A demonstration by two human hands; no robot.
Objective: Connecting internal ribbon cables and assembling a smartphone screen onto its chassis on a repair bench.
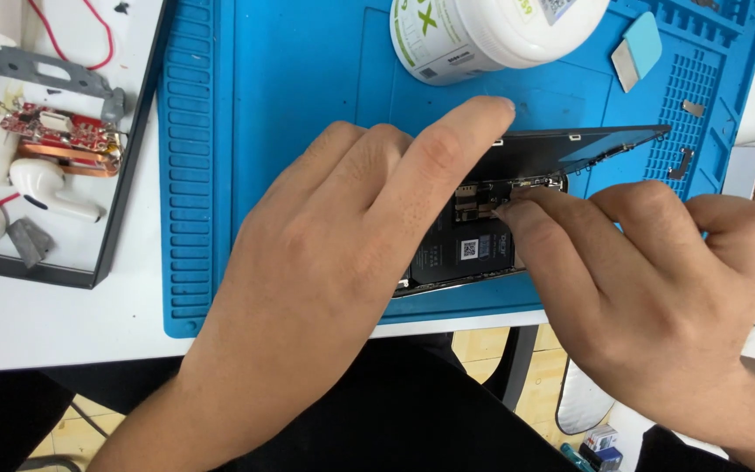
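— Start at the left. What do you see there?

— A shallow black-rimmed tray [107, 236] on the white desk [54, 319], with white plastic earbud parts [45, 188] and a small red circuit board [50, 127] in it. Beside it lies the ribbed blue silicone work mat [290, 87].

— And the left hand?

— The left hand [342, 236] lies flat over the opened black smartphone [482, 236], palm down. Its fingers [447, 144] are stretched out and loose, not clenched, pressing on the phone's left part; the forefinger tip reaches the dark lifted screen panel [587, 144].

— The phone itself?

— It rests on the mat near the desk's front edge, back open, black battery and small metal connectors showing between the two hands. The screen panel is tilted up behind it.

— The right hand?

— The right hand [657, 288] is curled, its fingers [543, 218] pinched together at the connectors by the phone's upper edge. Whether they grip anything tiny, I cannot tell.

— Behind them?

— A white round plastic tub [482, 35] stands on the mat, with a pale blue flat pad [640, 44] to the right.
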